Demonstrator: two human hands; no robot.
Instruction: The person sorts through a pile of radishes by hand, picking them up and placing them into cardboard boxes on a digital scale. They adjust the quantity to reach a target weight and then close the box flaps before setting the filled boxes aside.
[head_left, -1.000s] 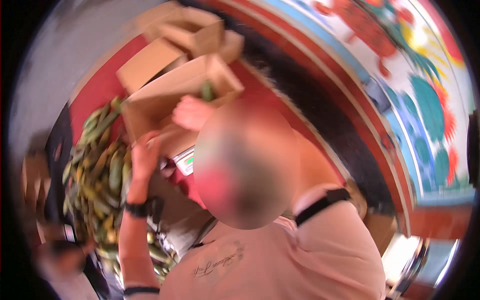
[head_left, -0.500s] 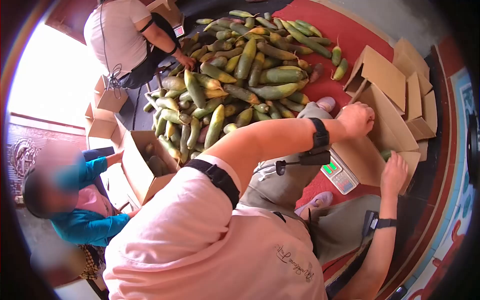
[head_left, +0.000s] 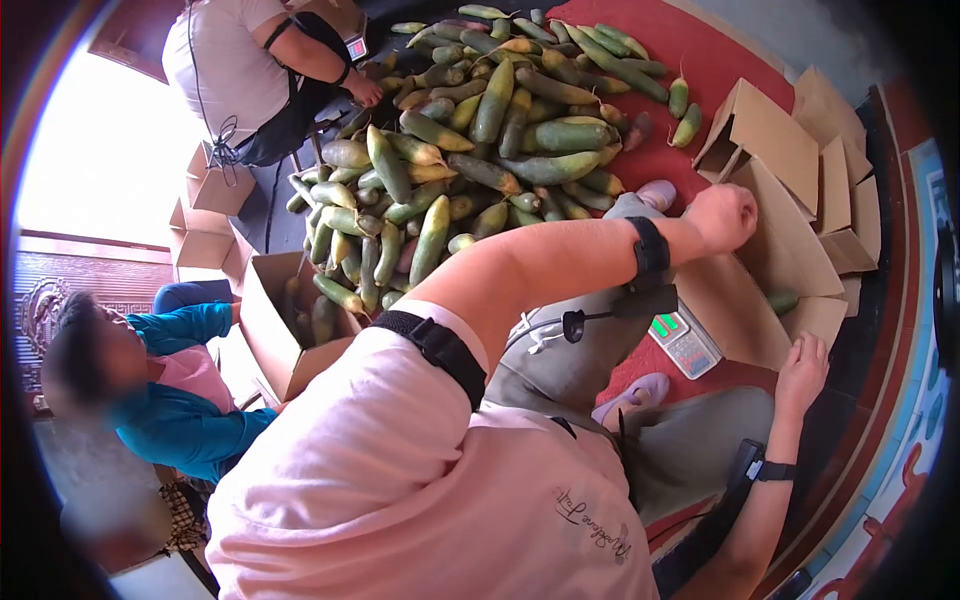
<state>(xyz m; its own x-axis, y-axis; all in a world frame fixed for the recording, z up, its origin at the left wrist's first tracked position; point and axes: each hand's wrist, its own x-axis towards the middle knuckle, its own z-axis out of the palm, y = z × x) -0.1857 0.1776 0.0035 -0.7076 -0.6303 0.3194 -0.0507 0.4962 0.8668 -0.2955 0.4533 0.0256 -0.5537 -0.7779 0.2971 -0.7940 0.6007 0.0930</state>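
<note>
My left hand (head_left: 722, 217) is curled closed above the near side of an open cardboard box (head_left: 738, 305); whatever lies inside the fingers is hidden. At the box's near right end, my right hand (head_left: 803, 372) has its fingers over the edge of a flap (head_left: 815, 322). Inside the box, partly hidden, a green radish (head_left: 782, 301) shows near that flap. A digital scale (head_left: 686, 345) with a lit green display sits on the floor beside the box, close to my knees.
A large heap of green radishes (head_left: 490, 130) lies on the red carpet (head_left: 690, 50). More open cartons (head_left: 850, 215) stand at the right. One person (head_left: 235, 75) sits by the heap; another in a blue jacket (head_left: 180, 430) is beside a carton (head_left: 275, 320) at the left.
My right hand has slid along the flap toward my body, and more of the radish in the box shows. My left hand stays over the box. The view has shifted slightly.
</note>
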